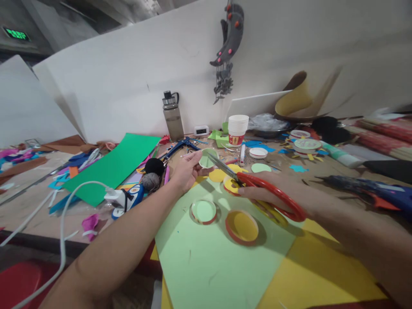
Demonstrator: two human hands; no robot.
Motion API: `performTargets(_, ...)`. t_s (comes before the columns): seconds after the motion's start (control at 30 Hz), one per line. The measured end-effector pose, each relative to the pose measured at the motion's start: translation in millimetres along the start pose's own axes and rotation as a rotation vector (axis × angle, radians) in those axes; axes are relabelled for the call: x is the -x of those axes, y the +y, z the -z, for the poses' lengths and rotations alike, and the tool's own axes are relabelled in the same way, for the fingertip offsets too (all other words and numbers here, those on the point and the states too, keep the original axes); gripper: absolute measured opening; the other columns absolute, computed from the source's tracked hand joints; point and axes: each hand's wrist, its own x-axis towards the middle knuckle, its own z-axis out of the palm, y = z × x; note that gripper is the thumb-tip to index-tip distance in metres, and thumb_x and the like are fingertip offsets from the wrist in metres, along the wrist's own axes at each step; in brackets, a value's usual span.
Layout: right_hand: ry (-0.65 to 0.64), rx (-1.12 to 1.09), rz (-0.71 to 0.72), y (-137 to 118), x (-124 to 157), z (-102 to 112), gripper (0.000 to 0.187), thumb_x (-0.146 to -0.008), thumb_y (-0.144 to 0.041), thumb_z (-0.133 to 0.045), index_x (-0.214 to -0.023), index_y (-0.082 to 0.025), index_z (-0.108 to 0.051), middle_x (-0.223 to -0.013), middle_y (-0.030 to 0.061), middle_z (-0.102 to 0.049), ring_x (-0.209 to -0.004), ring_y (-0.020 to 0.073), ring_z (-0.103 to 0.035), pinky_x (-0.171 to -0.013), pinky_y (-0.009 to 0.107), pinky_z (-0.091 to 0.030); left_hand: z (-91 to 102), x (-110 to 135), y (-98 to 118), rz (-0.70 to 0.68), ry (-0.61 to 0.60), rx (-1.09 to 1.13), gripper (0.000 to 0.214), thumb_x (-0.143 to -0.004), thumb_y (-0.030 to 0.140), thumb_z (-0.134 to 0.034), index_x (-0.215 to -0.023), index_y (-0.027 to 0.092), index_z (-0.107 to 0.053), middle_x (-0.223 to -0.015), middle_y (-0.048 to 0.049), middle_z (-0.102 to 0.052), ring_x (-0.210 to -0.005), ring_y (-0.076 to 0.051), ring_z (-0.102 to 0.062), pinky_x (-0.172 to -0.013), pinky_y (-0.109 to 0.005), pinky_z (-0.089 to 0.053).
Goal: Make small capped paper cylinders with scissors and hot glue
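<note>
My left hand (189, 171) grips a shallow round cup base (207, 159) with a pale green face, held up above the table. In my right hand (283, 184) are red-handled scissors (273, 192), their blades pointing left. The blade tips lie over the green face of the cup base; whether they touch it I cannot tell. Below, a cup base lined in pale green (204, 211) and one lined in yellow (242, 226) rest on a light green sheet (212, 266). Another yellow-lined cup base (231, 185) lies under the scissors, partly hidden, near a yellow paper disc (217, 174).
A stack of paper cups (238, 128), a water bottle (173, 118) and a small clock (201, 130) stand at the back. Glue guns lie right (363, 189) and behind my left hand (180, 146). A white cable (62, 236) crosses the left side beside a green sheet (112, 171).
</note>
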Motion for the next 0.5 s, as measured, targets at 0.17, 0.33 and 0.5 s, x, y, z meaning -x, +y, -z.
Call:
performTargets(0.17,-0.038,-0.029,0.024,-3.0,1.1,1.4,0.03,-0.086,-0.049,-0.053,-0.075,-0.021,-0.047,-0.069,-0.0022,-0.05,-0.065,0.0153,-0.046,-0.06,0.028,-0.034,0.6,-1.7,-0.4,-0.045,0.053,-0.026,0.024,-0.077,0.033,-0.076,-0.092,0.014,-0.072,-0.09,-0.0068,-0.073,-0.077,-0.015,-0.069,-0.083,-0.038,-0.061)
performTargets(0.33,-0.018,-0.05,-0.029,-7.4,-0.2,0.9,0.032,-0.085,-0.051,-0.052,-0.074,-0.021,-0.046,-0.065,-0.0039,-0.048,-0.061,0.0138,-0.044,-0.056,0.026,-0.033,-3.0,-0.8,0.2,-0.041,0.036,-0.093,0.03,-0.074,0.033,-0.078,-0.098,0.016,-0.073,-0.095,-0.0074,-0.074,-0.079,-0.018,-0.071,-0.077,-0.034,-0.061)
performTargets(0.5,0.0,0.015,0.005,-10.6,1.6,1.8,0.035,-0.087,-0.053,-0.049,-0.072,-0.021,-0.046,-0.064,-0.0034,-0.05,-0.06,0.0133,-0.045,-0.056,0.026,-0.035,-5.1,-0.1,-2.0,-0.084,0.032,-0.164,0.035,-0.072,0.034,-0.079,-0.102,0.018,-0.073,-0.102,-0.0055,-0.073,-0.076,-0.017,-0.071,-0.075,-0.034,-0.061)
